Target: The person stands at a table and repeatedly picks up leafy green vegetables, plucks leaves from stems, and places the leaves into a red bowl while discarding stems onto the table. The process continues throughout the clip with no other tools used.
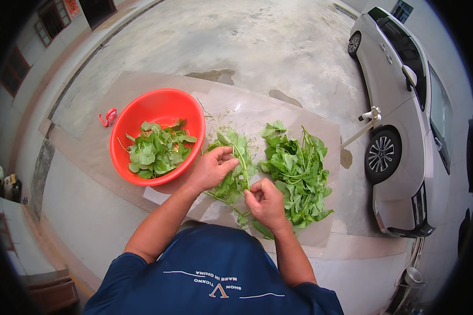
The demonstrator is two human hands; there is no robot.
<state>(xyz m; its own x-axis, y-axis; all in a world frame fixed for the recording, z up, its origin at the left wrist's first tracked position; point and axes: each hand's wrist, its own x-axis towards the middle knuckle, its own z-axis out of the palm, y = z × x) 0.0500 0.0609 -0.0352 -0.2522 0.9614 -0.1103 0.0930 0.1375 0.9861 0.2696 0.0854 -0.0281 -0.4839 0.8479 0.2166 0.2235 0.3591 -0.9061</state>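
Between my two hands runs a bundle of thin green leafy stems (242, 167). My left hand (215, 167) pinches it near the upper end, thumb against fingers. Lower down, my right hand (266, 201) grips the stems between thumb and forefinger. Under and behind the hands lies a loose spread of leafy greens (225, 189), partly hidden by my left hand. A larger heap of greens (297, 173) rests on the table to the right. On the left stands a red plastic basin (120, 153) with picked leaves (157, 147) inside.
The table top (228, 98) bears stem scraps (230, 118). A red-and-white roll-shaped object (109, 117) lies left of the basin. Beyond the table's right end stand a white pipe with a tap (372, 116) and a parked silver car (398, 94). Wet patches (213, 76) mark the concrete floor.
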